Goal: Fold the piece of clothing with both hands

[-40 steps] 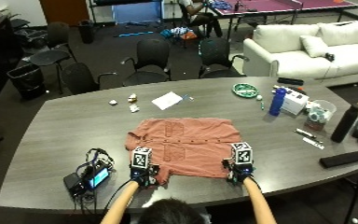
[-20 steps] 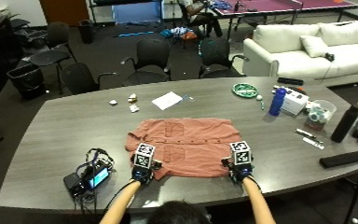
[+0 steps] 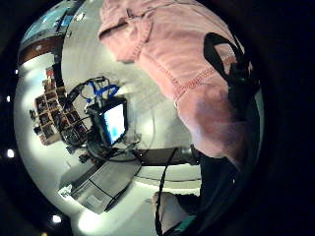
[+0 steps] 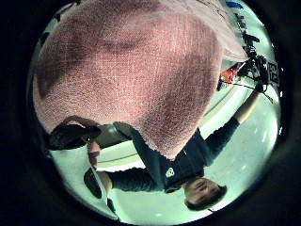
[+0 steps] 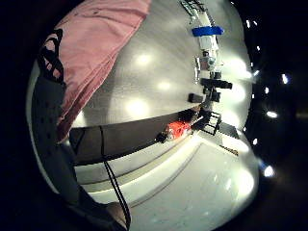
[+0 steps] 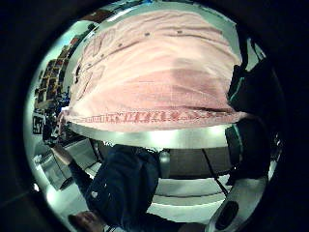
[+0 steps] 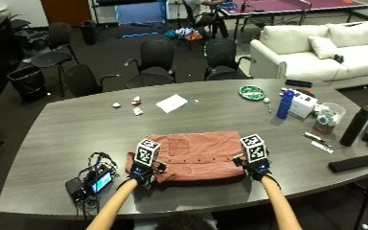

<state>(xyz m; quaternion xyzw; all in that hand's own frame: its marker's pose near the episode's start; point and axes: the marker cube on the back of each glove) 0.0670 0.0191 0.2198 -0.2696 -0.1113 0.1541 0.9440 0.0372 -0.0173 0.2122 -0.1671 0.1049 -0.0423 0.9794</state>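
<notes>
A salmon-pink button shirt [image 7: 197, 155] lies spread on the grey table [image 7: 69, 129] just in front of me. My left hand [image 7: 144, 173] grips its near left corner and my right hand [image 7: 255, 170] grips its near right corner. In the left thumb side palm view the cloth [image 4: 131, 70] fills most of the picture, lifted close to the palm. The stitched hem [image 6: 154, 116] shows in the right thumb side palm view, raised over the table's edge. A dark finger [image 3: 231, 83] curls over the cloth in the left little finger side palm view.
A small device with a lit screen and cables [image 7: 93, 182] sits left of the shirt. A white paper [image 7: 172, 102] lies beyond it. At the right stand a blue bottle [image 7: 286, 103], a white box [image 7: 304, 103], a black bottle [image 7: 354, 125] and a black case [image 7: 356, 163].
The shirt now looks shorter front to back, its far edge lying nearer to me. Both hands have stayed at the near corners, a little farther from me than a second ago.
</notes>
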